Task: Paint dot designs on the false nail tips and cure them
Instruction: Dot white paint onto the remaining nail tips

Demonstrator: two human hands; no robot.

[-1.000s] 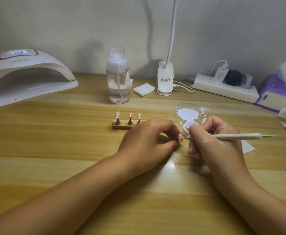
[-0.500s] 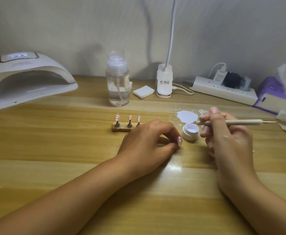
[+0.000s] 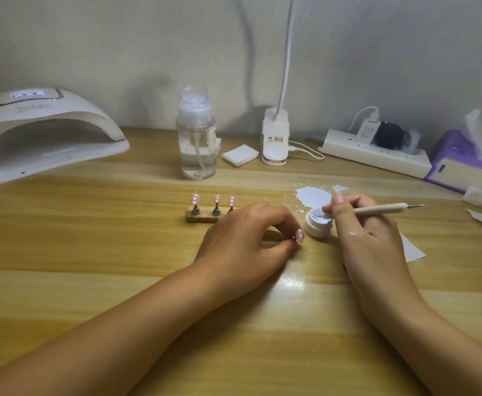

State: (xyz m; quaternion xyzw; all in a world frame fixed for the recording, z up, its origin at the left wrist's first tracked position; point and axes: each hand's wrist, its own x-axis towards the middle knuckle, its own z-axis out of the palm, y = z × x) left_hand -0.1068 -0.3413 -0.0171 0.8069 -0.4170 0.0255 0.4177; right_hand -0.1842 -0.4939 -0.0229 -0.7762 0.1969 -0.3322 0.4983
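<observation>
Right hand (image 3: 368, 238) grips dotting tool (image 3: 377, 209), dipped in gel jar (image 3: 315, 227); left hand (image 3: 245, 238) pinches nail tip (image 3: 300, 235); overload risks blobbed dot, unheld jar tipping.

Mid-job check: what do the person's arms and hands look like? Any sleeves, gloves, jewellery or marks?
Neither arm shows a sleeve, glove, watch or bracelet; both are bare to the picture's edge. The left hand shows no rings or marks. The right hand has white smears on its back near the knuckles, and no ring.
</observation>
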